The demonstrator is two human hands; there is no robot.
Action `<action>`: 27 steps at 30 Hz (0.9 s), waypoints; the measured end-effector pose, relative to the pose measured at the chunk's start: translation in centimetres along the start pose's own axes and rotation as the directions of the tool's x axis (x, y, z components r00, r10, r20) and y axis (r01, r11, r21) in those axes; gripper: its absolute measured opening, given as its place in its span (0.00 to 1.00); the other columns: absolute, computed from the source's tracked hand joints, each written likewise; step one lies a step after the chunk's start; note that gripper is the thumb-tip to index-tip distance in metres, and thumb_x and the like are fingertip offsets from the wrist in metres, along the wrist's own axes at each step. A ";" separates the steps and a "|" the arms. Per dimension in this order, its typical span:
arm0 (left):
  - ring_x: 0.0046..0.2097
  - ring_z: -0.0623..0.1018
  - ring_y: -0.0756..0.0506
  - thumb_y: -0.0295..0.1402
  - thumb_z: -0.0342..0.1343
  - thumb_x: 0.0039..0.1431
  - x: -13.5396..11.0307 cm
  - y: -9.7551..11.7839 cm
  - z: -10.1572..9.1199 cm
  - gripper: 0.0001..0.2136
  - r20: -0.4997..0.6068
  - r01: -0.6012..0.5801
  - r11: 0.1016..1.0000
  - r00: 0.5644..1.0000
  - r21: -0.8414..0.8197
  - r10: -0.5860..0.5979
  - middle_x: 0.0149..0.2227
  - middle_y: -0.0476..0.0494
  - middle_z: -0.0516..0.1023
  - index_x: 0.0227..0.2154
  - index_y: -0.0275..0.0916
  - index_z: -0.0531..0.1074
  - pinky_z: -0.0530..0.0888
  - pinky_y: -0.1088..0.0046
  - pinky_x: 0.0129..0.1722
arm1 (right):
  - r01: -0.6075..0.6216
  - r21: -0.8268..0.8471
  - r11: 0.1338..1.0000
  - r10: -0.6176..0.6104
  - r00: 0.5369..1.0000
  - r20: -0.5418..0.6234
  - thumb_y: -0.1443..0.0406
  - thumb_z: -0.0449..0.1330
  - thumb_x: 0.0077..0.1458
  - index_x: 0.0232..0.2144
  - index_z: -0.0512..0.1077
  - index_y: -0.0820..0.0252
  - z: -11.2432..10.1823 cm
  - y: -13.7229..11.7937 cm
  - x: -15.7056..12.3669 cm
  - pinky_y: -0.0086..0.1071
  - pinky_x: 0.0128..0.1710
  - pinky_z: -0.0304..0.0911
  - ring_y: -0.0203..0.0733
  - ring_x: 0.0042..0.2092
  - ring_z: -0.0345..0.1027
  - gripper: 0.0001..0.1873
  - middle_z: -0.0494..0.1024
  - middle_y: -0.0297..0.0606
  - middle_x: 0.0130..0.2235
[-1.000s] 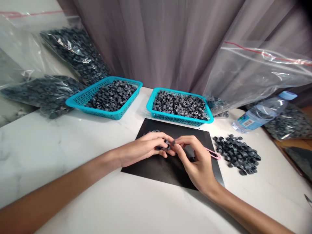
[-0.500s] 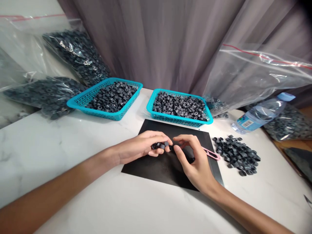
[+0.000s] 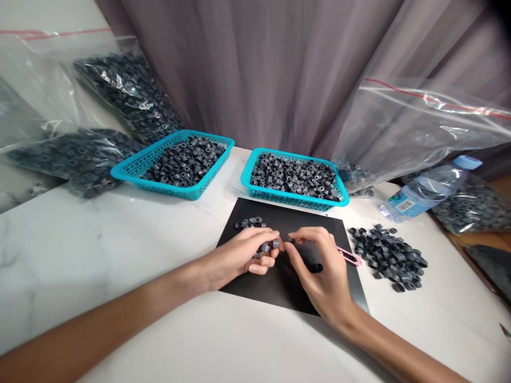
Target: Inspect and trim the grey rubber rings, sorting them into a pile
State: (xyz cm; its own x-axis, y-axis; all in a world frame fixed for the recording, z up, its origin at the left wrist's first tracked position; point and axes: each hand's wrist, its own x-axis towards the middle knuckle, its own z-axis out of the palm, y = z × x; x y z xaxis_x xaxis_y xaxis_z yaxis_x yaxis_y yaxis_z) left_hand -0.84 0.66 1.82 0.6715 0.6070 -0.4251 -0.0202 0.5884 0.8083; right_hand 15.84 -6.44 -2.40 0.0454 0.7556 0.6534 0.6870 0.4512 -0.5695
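Rings (image 3: 266, 247): left hand (image 3: 239, 255) is cupping several, fingers curled shut; right hand (image 3: 319, 271) is pinching 1 at its fingertips, gripping a pink cutter (image 3: 351, 257). Right of fingers, loose pile (image 3: 389, 257) is sitting; beyond them, 2 baskets (image 3: 293, 198) sitting full, so plenty looks left.

Bare marble tabletop (image 3: 99, 250) lies open on the near left, while two turquoise baskets (image 3: 175, 159) wall the far edge and a loose ring pile (image 3: 389, 255) crowds the right.
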 end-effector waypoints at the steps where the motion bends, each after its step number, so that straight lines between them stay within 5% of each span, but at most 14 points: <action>1: 0.23 0.61 0.59 0.35 0.55 0.65 -0.2 -0.3 0.4 0.09 -0.012 -0.003 1.000 1.000 -0.001 0.003 0.28 0.50 0.67 0.32 0.34 0.69 0.51 0.84 0.18 | 0.011 0.021 1.000 -0.011 1.000 -0.009 0.71 0.60 0.63 0.44 0.69 0.55 -0.1 -0.2 0.0 0.39 0.40 0.60 0.43 0.40 0.68 0.09 0.74 0.36 0.38; 7: 0.24 0.66 0.56 0.34 0.51 0.67 -0.6 -1.5 1.6 0.07 -0.073 -0.008 0.996 0.997 -0.087 0.001 0.26 0.48 0.71 0.36 0.36 0.68 0.54 0.81 0.20 | 0.064 0.079 0.995 -0.063 0.998 -0.011 0.74 0.60 0.61 0.46 0.69 0.54 -0.2 -0.2 -0.2 0.41 0.43 0.64 0.45 0.44 0.69 0.13 0.74 0.39 0.42; 18: 0.24 0.63 0.56 0.35 0.58 0.61 -0.3 -0.8 0.8 0.09 -0.063 -0.074 0.990 0.996 -0.120 0.066 0.26 0.51 0.68 0.31 0.35 0.69 0.51 0.78 0.21 | 0.092 0.173 0.981 -0.110 0.989 0.099 0.76 0.54 0.62 0.50 0.73 0.52 -0.1 -0.4 -0.1 0.42 0.43 0.70 0.44 0.45 0.71 0.19 0.71 0.42 0.45; 27: 0.30 0.64 0.53 0.34 0.57 0.61 -0.6 0.3 0.9 0.08 -0.052 -0.178 0.978 0.981 0.111 0.185 0.30 0.50 0.66 0.30 0.35 0.73 0.57 0.76 0.27 | 0.071 0.210 0.975 -0.080 0.996 0.032 0.77 0.58 0.62 0.50 0.70 0.53 -0.1 -0.2 -0.3 0.40 0.41 0.69 0.43 0.42 0.71 0.19 0.76 0.39 0.42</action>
State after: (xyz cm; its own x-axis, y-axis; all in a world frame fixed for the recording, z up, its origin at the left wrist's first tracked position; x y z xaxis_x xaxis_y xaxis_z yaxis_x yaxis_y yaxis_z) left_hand -0.54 -0.02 2.71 0.6166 0.7323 -0.2891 -0.0569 0.4077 0.9113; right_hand 15.73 -6.78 -2.44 -0.0332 0.7322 0.6803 0.5211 0.5935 -0.6133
